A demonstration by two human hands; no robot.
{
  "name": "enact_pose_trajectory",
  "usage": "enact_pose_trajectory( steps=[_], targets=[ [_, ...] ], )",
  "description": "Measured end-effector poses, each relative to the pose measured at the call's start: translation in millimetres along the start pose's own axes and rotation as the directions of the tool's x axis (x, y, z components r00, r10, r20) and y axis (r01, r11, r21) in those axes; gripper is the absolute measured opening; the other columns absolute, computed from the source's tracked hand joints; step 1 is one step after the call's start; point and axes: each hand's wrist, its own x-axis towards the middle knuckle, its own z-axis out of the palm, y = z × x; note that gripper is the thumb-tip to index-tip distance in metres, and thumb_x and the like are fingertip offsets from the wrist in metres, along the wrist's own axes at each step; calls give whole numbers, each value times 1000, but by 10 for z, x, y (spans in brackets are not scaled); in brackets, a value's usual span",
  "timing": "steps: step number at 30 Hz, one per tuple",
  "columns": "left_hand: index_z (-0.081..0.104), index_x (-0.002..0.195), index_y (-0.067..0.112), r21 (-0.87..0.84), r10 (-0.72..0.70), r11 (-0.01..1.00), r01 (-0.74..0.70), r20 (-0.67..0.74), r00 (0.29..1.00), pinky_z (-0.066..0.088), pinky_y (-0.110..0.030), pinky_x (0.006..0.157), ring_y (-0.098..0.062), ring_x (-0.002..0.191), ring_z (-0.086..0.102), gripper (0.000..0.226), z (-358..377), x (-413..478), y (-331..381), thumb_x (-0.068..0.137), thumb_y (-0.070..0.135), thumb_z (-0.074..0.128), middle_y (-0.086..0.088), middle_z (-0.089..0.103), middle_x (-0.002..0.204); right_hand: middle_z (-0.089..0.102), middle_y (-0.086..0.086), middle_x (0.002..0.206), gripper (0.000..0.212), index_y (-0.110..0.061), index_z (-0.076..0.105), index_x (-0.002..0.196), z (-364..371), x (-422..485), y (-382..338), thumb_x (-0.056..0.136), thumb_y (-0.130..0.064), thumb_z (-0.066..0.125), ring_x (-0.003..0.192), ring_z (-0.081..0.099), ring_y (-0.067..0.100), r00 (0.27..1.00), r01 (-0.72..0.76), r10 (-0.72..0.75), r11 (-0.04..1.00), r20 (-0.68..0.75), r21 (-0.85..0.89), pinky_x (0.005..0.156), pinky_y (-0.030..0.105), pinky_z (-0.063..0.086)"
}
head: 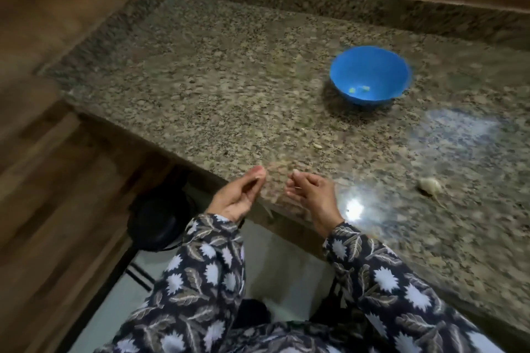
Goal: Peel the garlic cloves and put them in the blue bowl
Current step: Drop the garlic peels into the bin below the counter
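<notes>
The blue bowl [370,60] stands on the granite counter at the back right, with two small pale pieces at its bottom. A garlic bulb [430,186] lies on the counter to the right of my hands. A small pale clove or piece of skin [317,145] lies between my hands and the bowl. My left hand [236,199] and my right hand [314,195] hover side by side at the counter's near edge, fingers curled and fingertips drawn together. Motion blur hides whether either hand pinches anything.
The granite counter [229,80] has a raised rim along its back and left sides. Wood-panelled walls surround it. A dark round object [160,218] sits below the counter's near edge, to the left of my hands. Lamp glare [354,208] shines on the counter by my right wrist.
</notes>
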Motion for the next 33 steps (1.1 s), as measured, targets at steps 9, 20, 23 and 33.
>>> enact_pose_trajectory(
  steps=[9, 20, 23, 33],
  targets=[
    [68, 82, -4, -377, 225, 869, -322, -279, 934, 57, -24, 65, -16, 65, 70, 17, -2008, -609, 1222, 88, -4, 52, -14, 71, 79, 63, 5, 67, 17, -4, 63, 84, 2204, 108, 914, 92, -13, 52, 56, 63, 10, 905, -233, 259, 966, 338, -116, 58, 18, 54],
    [56, 109, -8, -592, 194, 689, -418, -405, 894, 39, -24, 100, -18, 100, 56, 21, -3572, -820, 1909, 94, -4, 42, -11, 63, 106, 69, 5, 63, 16, -3, 60, 86, 3507, 221, 1953, 94, -11, 49, 58, 67, 12, 796, -464, 530, 844, 291, -269, 53, 18, 55],
    [53, 120, -8, -622, 174, 661, -419, -416, 893, 34, -28, 106, -21, 107, 56, 28, -3702, -749, 1982, 95, -4, 42, -13, 62, 103, 65, 9, 80, 14, -2, 60, 89, 3673, 318, 1995, 93, -11, 50, 65, 66, 15, 810, -466, 530, 841, 250, -274, 55, 19, 55],
    [46, 129, -5, -549, 189, 672, -497, -521, 832, 46, -22, 94, -19, 99, 58, 33, -4104, -407, 2173, 97, 0, 39, -12, 56, 126, 58, 14, 107, 33, 5, 49, 122, 4081, 924, 2210, 95, -13, 47, 83, 60, 19, 805, -488, 567, 801, 175, -347, 69, 23, 56]
  ],
)
